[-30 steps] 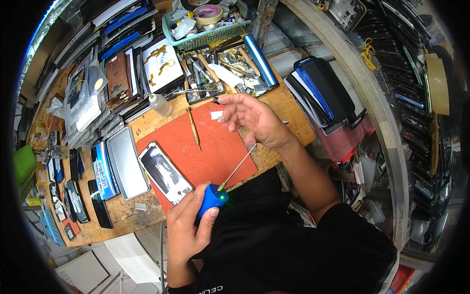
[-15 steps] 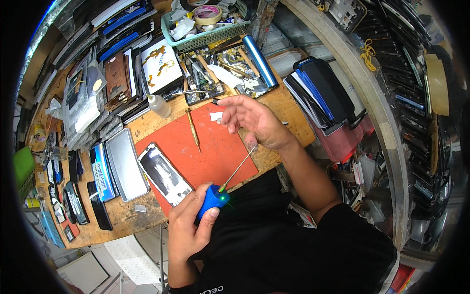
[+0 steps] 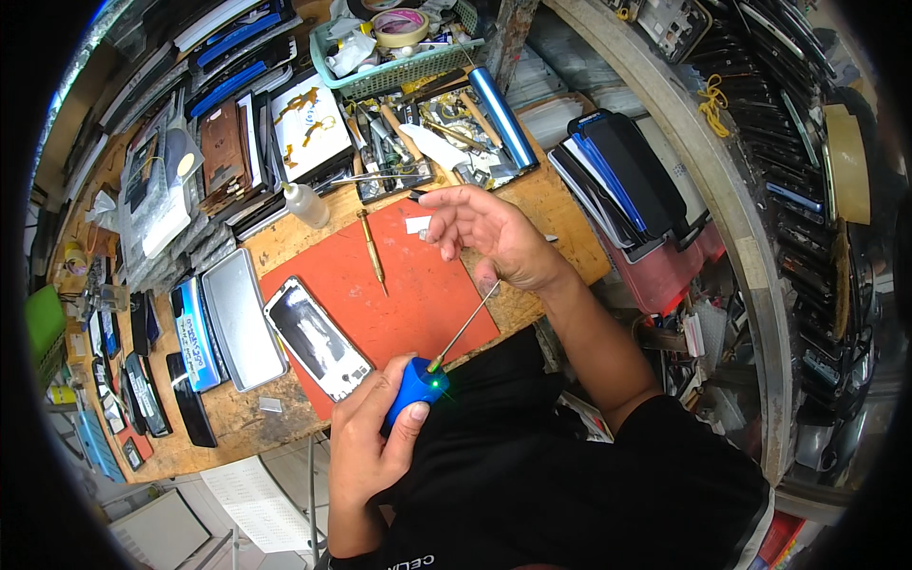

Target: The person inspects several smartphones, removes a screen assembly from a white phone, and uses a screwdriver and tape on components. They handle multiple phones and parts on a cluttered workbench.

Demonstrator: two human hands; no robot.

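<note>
My left hand [image 3: 374,427] grips a blue handheld device [image 3: 414,389] with a lit green light and a thin metal rod [image 3: 464,323] sticking out of it. My right hand [image 3: 489,237] is palm up, fingers loosely bent and apart; its thumb tip is at the rod's far end. A white card [image 3: 416,224] lies by its fingertips on the red mat [image 3: 418,294]. A white-framed phone [image 3: 318,337] lies left of the device, and a brass screwdriver [image 3: 373,252] lies above the phone.
The wooden bench [image 3: 261,427] holds a metal tray [image 3: 244,323], loose phones [image 3: 190,399], a dropper bottle [image 3: 306,204] and a crowded tool tray [image 3: 442,142]. Behind are a green basket [image 3: 399,71] and stacked panels [image 3: 218,161]. A black case [image 3: 627,176] sits right, beside a metal frame [image 3: 765,313].
My left hand, the blue device and its rod have shifted very slightly to the right. My right hand looks almost still.
</note>
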